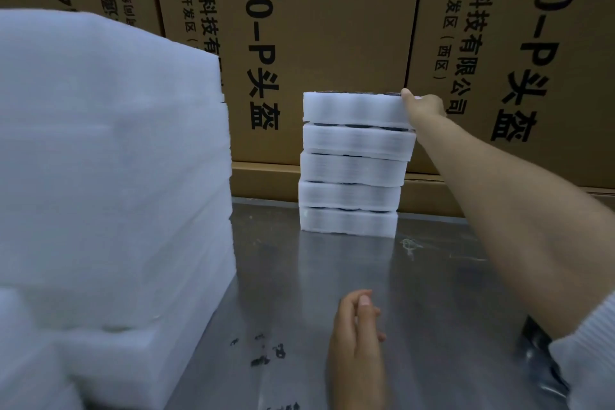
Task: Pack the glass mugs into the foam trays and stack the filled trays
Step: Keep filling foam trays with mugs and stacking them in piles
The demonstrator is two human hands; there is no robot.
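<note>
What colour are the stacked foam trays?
White, seen in the head view: foam trays.

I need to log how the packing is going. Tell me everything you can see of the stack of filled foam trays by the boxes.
The stack of foam trays is five white trays high, standing on the metal table against the cardboard boxes. Dark rounded shapes show between layers. The upper trays sit shifted slightly right. The right hand touches the top tray's right end.
</note>
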